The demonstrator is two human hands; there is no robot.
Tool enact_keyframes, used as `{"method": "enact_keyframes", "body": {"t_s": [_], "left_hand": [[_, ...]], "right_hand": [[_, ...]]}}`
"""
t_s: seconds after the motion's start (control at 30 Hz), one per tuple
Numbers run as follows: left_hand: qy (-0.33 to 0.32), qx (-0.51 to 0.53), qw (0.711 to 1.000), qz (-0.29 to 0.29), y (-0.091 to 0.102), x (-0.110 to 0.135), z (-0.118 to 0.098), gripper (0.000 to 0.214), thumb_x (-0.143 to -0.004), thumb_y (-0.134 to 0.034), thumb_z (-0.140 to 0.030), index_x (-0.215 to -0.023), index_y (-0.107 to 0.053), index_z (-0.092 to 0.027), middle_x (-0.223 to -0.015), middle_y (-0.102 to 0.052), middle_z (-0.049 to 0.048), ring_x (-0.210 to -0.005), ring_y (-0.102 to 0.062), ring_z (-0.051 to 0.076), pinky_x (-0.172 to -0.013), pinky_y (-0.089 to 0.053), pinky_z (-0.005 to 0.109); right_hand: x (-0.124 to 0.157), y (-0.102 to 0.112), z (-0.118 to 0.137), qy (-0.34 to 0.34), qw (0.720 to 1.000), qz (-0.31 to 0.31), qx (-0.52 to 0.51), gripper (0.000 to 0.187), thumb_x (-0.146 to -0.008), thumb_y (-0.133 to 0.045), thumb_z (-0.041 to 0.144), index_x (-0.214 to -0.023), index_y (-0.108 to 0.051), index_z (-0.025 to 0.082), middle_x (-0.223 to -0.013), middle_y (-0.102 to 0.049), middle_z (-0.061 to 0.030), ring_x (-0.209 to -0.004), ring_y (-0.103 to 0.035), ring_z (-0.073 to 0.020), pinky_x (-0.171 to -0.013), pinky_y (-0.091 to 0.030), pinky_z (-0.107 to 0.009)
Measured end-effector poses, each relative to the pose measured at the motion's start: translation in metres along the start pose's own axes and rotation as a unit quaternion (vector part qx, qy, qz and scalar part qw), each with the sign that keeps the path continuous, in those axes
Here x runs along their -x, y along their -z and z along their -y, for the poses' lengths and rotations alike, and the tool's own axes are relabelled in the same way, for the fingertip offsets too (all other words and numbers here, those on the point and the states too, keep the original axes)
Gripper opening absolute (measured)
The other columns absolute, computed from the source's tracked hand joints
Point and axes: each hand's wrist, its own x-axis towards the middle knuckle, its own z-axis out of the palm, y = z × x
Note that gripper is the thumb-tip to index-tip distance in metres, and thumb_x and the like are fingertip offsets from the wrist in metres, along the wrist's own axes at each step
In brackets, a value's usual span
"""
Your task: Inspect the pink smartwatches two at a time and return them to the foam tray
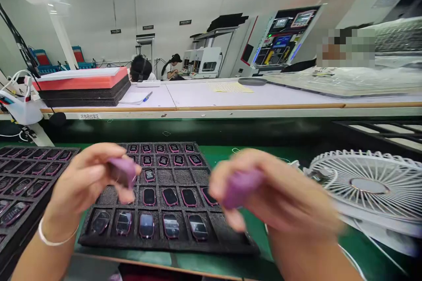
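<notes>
My left hand [82, 180], with a white band at the wrist, is closed around a purple-framed smartwatch [123, 171] above the left side of a black foam tray [174, 178]. Blurred by motion, my right hand [263, 184] grips a purple piece [242, 186] over the tray's right side; its exact kind cannot be made out. Below both hands, the tray's compartments hold several smartwatches [146, 225] with dark screens and purple frames. Some in the back rows show white text on the screen. A few compartments in the middle and at the right show bare foam.
Another foam tray [36, 171] of watches lies at the left. A white fan [365, 189] with cables stands at the right. Beyond the green mat runs a raised shelf [194, 96] with stacked foam sheets [82, 88] and a blue pen [147, 96]. Other people sit farther back.
</notes>
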Motion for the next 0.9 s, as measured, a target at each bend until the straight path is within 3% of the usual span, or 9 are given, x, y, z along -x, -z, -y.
{"method": "enact_keyframes", "body": {"t_s": [0.03, 0.1, 0.17, 0.27, 0.4, 0.5, 0.73, 0.83, 0.9], "left_hand": [[0.017, 0.003, 1.0, -0.019, -0.006, -0.022, 0.007, 0.028, -0.08, -0.07, -0.034, -0.105, -0.07, -0.025, -0.092, -0.074, 0.0055, -0.063, -0.072, 0.022, -0.053, -0.06, 0.033], [0.073, -0.009, 0.995, -0.068, -0.012, -0.052, 0.027, 0.032, -0.079, -0.07, -0.03, -0.11, -0.067, -0.021, -0.089, -0.073, 0.0036, -0.061, -0.072, 0.019, -0.059, -0.061, 0.032], [0.129, -0.029, 0.988, -0.077, -0.012, -0.066, 0.049, 0.039, -0.078, -0.071, -0.031, -0.113, -0.064, -0.017, -0.08, -0.07, 0.0025, -0.061, -0.072, 0.019, -0.061, -0.06, 0.031], [0.18, -0.055, 0.98, -0.063, -0.01, -0.072, 0.076, 0.046, -0.077, -0.07, -0.036, -0.117, -0.06, -0.016, -0.077, -0.068, 0.0017, -0.062, -0.072, 0.018, -0.062, -0.06, 0.03], [0.203, -0.109, 0.972, -0.051, -0.016, -0.079, 0.099, 0.044, -0.076, -0.069, -0.038, -0.112, -0.058, -0.016, -0.072, -0.066, 0.0002, -0.056, -0.069, 0.015, -0.056, -0.056, 0.026], [0.199, -0.146, 0.968, -0.039, -0.024, -0.086, 0.113, 0.04, -0.072, -0.071, -0.032, -0.105, -0.056, -0.016, -0.076, -0.064, -0.0016, -0.047, -0.061, 0.009, -0.049, -0.051, 0.023], [0.244, -0.13, 0.96, 0.038, -0.027, -0.095, 0.144, 0.06, -0.064, -0.069, -0.013, -0.118, -0.044, -0.02, -0.104, -0.06, 0.004, -0.07, -0.067, 0.013, -0.068, -0.054, 0.031], [0.224, -0.235, 0.943, 0.066, -0.023, -0.1, 0.156, 0.051, -0.068, -0.065, -0.015, -0.114, -0.045, -0.019, -0.1, -0.061, 0.0042, -0.074, -0.064, 0.015, -0.073, -0.053, 0.035], [0.173, -0.371, 0.908, 0.091, -0.02, -0.103, 0.164, 0.045, -0.068, -0.067, -0.017, -0.11, -0.05, -0.019, -0.097, -0.061, 0.0041, -0.082, -0.061, 0.019, -0.081, -0.051, 0.039]], "right_hand": [[-0.013, -0.002, -0.004, 0.006, 0.999, 0.031, -0.041, 0.04, -0.087, -0.064, 0.058, -0.108, -0.064, 0.024, -0.091, -0.071, -0.0079, -0.061, -0.066, -0.0182, -0.057, -0.053, -0.034], [-0.041, 0.0, -0.019, -0.008, 0.997, 0.027, -0.078, 0.037, -0.083, -0.075, 0.046, -0.108, -0.062, 0.022, -0.096, -0.071, -0.0073, -0.068, -0.065, -0.0147, -0.061, -0.051, -0.028], [-0.062, 0.007, -0.038, -0.046, 0.996, 0.009, -0.07, 0.04, -0.077, -0.081, 0.035, -0.107, -0.06, 0.021, -0.095, -0.069, -0.0046, -0.066, -0.063, -0.0111, -0.061, -0.049, -0.025], [-0.078, 0.02, -0.063, -0.085, 0.995, -0.024, -0.045, 0.047, -0.072, -0.084, 0.035, -0.107, -0.056, 0.02, -0.092, -0.069, -0.0029, -0.061, -0.062, -0.0092, -0.058, -0.046, -0.022], [-0.077, 0.035, -0.082, -0.104, 0.993, -0.05, -0.006, 0.046, -0.071, -0.082, 0.04, -0.101, -0.054, 0.019, -0.081, -0.069, -0.0005, -0.051, -0.057, -0.0074, -0.048, -0.037, -0.02], [-0.071, 0.044, -0.089, -0.121, 0.991, -0.052, -0.008, 0.042, -0.074, -0.077, 0.038, -0.104, -0.055, 0.019, -0.085, -0.07, -0.0026, -0.052, -0.061, -0.0094, -0.051, -0.041, -0.022], [-0.055, 0.066, -0.094, -0.129, 0.99, -0.023, -0.059, 0.055, -0.064, -0.067, 0.011, -0.116, -0.052, 0.021, -0.088, -0.064, 0.0012, -0.07, -0.068, -0.0128, -0.065, -0.048, -0.026], [-0.054, 0.075, -0.101, -0.129, 0.991, -0.015, -0.037, 0.064, -0.063, -0.069, 0.01, -0.122, -0.046, 0.023, -0.096, -0.062, -0.0002, -0.07, -0.067, -0.0129, -0.066, -0.048, -0.027], [-0.054, 0.082, -0.109, -0.13, 0.991, -0.003, 0.007, 0.065, -0.065, -0.07, 0.013, -0.124, -0.043, 0.022, -0.095, -0.06, -0.0005, -0.07, -0.066, -0.0145, -0.067, -0.049, -0.03]]}}
